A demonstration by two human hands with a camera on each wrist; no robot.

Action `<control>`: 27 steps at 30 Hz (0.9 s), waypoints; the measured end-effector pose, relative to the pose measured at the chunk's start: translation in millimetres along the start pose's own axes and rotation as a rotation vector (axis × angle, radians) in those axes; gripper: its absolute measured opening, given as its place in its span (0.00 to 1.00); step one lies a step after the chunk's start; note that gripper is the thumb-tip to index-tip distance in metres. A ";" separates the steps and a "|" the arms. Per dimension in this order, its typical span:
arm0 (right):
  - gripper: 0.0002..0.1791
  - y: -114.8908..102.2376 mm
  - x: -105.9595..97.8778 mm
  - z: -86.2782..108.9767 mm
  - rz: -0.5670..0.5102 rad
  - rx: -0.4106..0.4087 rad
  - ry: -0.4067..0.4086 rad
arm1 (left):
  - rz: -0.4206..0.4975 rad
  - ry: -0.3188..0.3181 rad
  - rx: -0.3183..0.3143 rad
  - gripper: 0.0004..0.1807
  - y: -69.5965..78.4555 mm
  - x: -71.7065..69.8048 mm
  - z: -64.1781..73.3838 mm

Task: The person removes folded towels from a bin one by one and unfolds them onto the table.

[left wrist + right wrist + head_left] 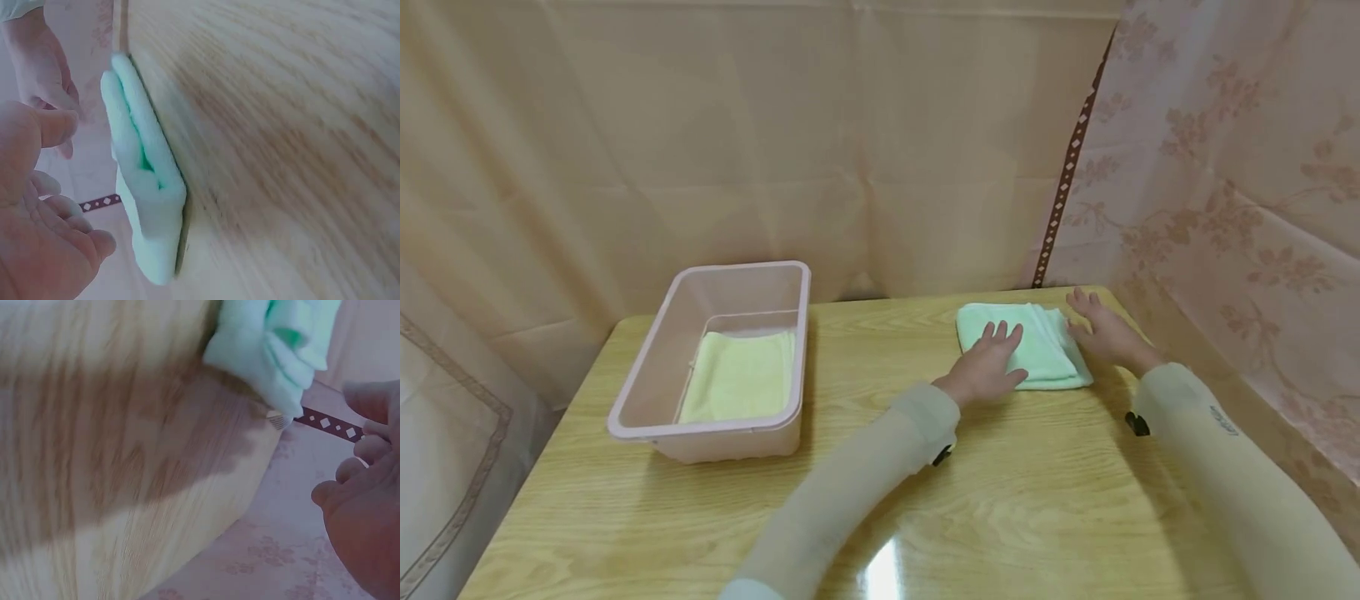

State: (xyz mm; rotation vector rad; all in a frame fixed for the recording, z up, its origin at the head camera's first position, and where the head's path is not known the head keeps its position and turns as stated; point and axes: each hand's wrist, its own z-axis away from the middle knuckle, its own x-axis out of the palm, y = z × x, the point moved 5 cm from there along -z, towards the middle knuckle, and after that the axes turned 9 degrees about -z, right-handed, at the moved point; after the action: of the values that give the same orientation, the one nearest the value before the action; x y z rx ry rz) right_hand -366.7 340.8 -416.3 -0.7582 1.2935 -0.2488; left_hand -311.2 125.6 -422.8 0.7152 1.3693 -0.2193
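A folded mint-green towel [1037, 346] lies flat near the table's far right corner; its layered, folded edge shows in the left wrist view. My left hand [988, 367] hovers over the towel's near-left part, fingers spread and loosely bent, and the left wrist view shows a gap between hand and cloth. Just off the towel's right side is my right hand [1108, 333], fingers apart and holding nothing. In the right wrist view that hand [369, 475] stands apart from the towel [269, 356].
A pink plastic basin [651, 367] stands on the left of the wooden table [880, 467], with a folded yellow towel [741, 379] on its bottom. Beige curtain [737, 150] hangs behind the table, and a pink floral curtain [1247, 192] hangs along the right edge.
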 end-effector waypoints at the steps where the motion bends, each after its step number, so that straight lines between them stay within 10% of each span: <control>1: 0.38 1.1 0.8 1.0 0.021 -0.011 -0.012 | -0.010 -0.003 0.007 0.40 2.0 1.6 -1.7; 14: 0.35 20.3 24.0 12.6 0.048 -0.012 -0.104 | -0.218 -0.088 0.067 0.37 24.0 28.8 -12.5; 27: 0.32 23.1 32.6 17.1 -0.026 -0.013 -0.133 | -0.190 -0.184 -0.010 0.37 27.3 35.6 -13.6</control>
State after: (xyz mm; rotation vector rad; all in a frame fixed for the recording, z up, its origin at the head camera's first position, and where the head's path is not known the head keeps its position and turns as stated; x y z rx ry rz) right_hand -347.0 345.6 -454.7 -0.7902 1.1611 -0.2072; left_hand -299.8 163.7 -447.5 0.5421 1.2609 -0.4188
